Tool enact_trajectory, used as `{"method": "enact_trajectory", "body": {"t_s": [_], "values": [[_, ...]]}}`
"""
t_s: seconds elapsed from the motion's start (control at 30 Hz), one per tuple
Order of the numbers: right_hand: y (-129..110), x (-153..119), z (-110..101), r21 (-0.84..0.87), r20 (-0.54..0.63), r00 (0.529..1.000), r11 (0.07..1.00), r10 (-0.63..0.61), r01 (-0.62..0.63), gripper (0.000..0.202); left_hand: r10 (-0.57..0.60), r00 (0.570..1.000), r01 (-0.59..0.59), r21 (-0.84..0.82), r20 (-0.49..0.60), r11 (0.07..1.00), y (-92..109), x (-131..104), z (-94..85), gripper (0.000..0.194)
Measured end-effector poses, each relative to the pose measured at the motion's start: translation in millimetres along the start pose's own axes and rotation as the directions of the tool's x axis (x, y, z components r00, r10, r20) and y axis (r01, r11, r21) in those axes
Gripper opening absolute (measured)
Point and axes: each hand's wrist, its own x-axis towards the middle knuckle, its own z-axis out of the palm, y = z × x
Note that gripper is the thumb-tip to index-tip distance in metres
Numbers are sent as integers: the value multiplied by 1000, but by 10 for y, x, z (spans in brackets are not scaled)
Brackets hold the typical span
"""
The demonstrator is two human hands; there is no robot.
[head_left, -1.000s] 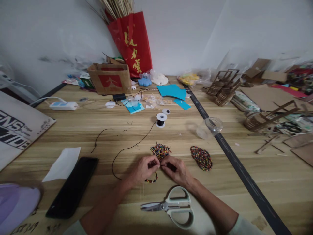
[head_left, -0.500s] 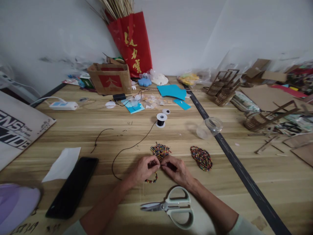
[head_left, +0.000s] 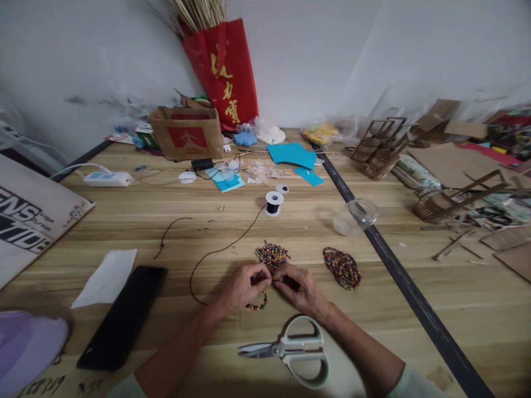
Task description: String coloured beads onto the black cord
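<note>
Side by side at the near edge of a pile of coloured beads [head_left: 271,254], my left hand [head_left: 248,284] and my right hand [head_left: 299,286] are both pinched, fingertips almost touching. What sits between the fingertips is too small to make out. A short string of beads [head_left: 258,304] hangs below my left hand. From a white spool [head_left: 273,203], black cord [head_left: 215,251] curves across the table and passes under my left wrist. To the right lies a coiled bead strand [head_left: 342,268]. Scissors [head_left: 301,351] with pale green handles rest just below my hands.
On the left are a black phone [head_left: 122,318], white paper [head_left: 108,276] and a power strip [head_left: 108,178]. A clear plastic container [head_left: 360,214] stands right of the spool. Behind are a cardboard box [head_left: 188,135], a red bag [head_left: 228,77] and blue paper [head_left: 292,155]; small woven baskets [head_left: 440,206] stand right.
</note>
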Motion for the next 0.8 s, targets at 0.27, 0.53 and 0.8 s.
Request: {"method": "enact_trajectory", "body": {"t_s": [0.27, 0.53, 0.8], "values": [[-14, -4, -4, -14, -5, 1000, 1000, 6, -6, 10, -6, 1000, 6, -11, -2, 1000, 9, -4, -2, 9], [-6, -1, -1, -18, -15, 1000, 1000, -9, 9, 10, -2, 1000, 2, -10, 8, 1000, -14, 7, 5, 11], [3, -6, 3, -18, -15, 1000, 1000, 2, -3, 9, 10, 1000, -11, 6, 6, 1000, -19, 5, 6, 10]]}}
